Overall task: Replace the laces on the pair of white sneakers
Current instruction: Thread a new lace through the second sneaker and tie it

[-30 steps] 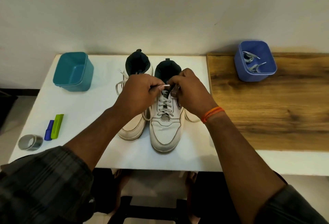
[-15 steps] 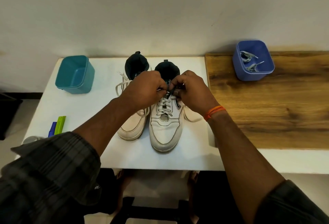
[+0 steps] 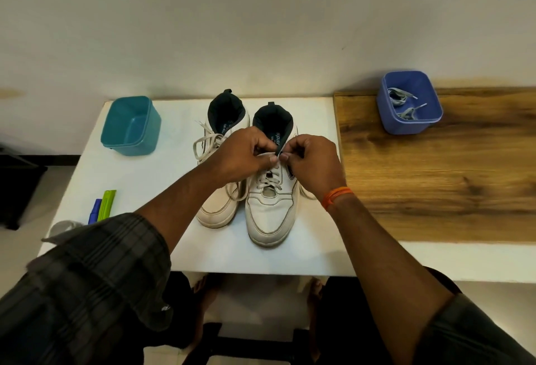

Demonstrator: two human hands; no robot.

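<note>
Two white sneakers stand toes toward me on the white table (image 3: 139,179). The right sneaker (image 3: 271,211) keeps its off-white lace (image 3: 269,183) crossed over the lower eyelets. My left hand (image 3: 243,156) and my right hand (image 3: 314,161) meet over its tongue, each pinching the lace near the upper eyelets. The left sneaker (image 3: 216,211) is partly behind my left forearm, its loose lace (image 3: 204,142) trailing to the left. Grey laces (image 3: 406,105) lie in a blue tub (image 3: 412,121) on the wooden board at the right.
A teal tub (image 3: 130,127) stands at the table's back left. A green marker (image 3: 106,205) and a blue marker (image 3: 95,211) lie near the left edge, with a grey tape roll (image 3: 62,227) half hidden by my sleeve. The wooden board (image 3: 435,185) adjoins on the right.
Both hands have stayed together over the right sneaker's upper eyelets, shifting slightly along the lace. My left sleeve now covers most of the tape roll.
</note>
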